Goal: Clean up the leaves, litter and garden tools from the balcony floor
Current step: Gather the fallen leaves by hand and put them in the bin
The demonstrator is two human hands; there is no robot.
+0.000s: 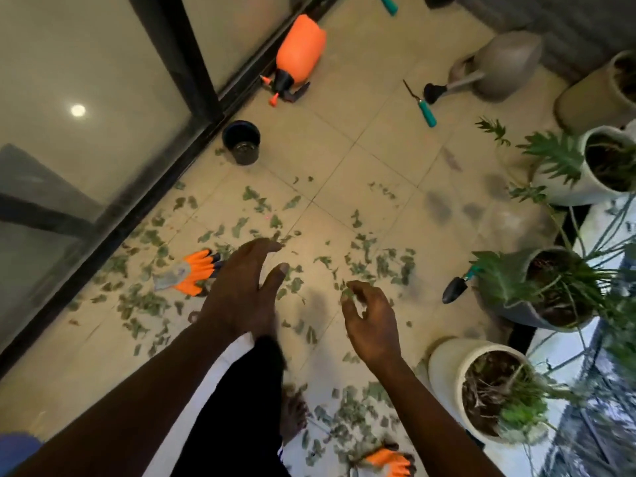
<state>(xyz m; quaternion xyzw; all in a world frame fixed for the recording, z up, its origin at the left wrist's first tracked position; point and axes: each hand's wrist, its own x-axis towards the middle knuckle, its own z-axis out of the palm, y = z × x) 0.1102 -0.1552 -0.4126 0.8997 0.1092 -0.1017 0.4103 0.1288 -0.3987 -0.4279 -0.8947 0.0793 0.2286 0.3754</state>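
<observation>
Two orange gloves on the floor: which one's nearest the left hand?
The glove near the glass door, right beside the left hand; the other glove lies at the bottom edge.

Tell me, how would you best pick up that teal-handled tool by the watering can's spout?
Take the weeder by its teal handle, from above. It lies flat on bare tile, handle end nearest the person and thick enough for a full grip. The thin dark metal end points away, close to the watering can's rose, so that end looks cramped and likely sharper.
</observation>
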